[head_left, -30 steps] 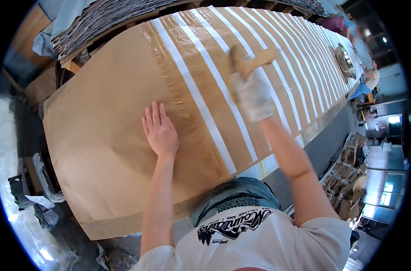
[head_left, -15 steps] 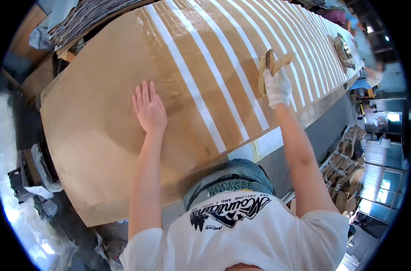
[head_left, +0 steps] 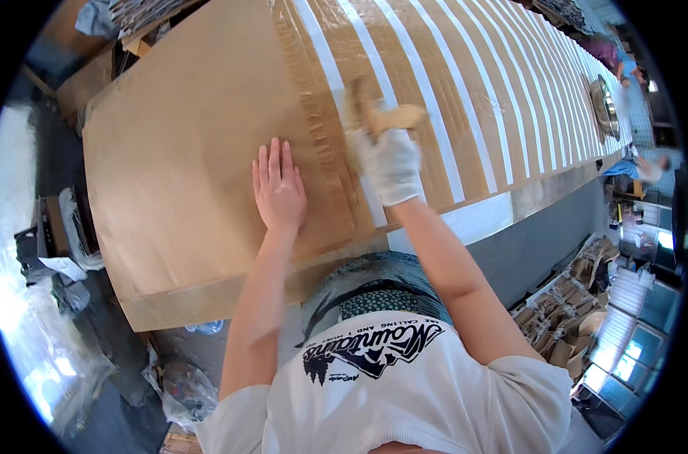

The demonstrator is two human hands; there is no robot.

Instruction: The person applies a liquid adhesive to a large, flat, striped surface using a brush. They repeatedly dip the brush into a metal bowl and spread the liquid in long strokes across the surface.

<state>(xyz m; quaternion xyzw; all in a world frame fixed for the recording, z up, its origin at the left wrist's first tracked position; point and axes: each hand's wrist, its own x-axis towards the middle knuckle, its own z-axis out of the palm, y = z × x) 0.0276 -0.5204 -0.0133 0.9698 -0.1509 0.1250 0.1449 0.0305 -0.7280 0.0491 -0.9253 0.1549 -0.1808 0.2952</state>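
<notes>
My bare left hand [head_left: 279,189] lies flat, fingers together, on a large sheet of brown paper [head_left: 185,144] spread over a long table. My right hand [head_left: 391,163], in a white glove, grips a wooden-handled brush [head_left: 374,113] and presses it onto the glossy wet strip of the brown paper just right of my left hand. Beyond the brush, brown paper strips [head_left: 480,91] alternate with white gaps along the table.
The table's near edge [head_left: 465,219] runs above a grey floor. A round metal bowl [head_left: 605,106] sits far right on the table. Another person [head_left: 624,64] works at the far end. Stacked paper goods [head_left: 571,318] lie at the lower right, plastic bags [head_left: 64,250] at the left.
My right hand has drawn the brush from far out on the striped area back toward me, next to my left hand. The left hand stays flat on the paper.
</notes>
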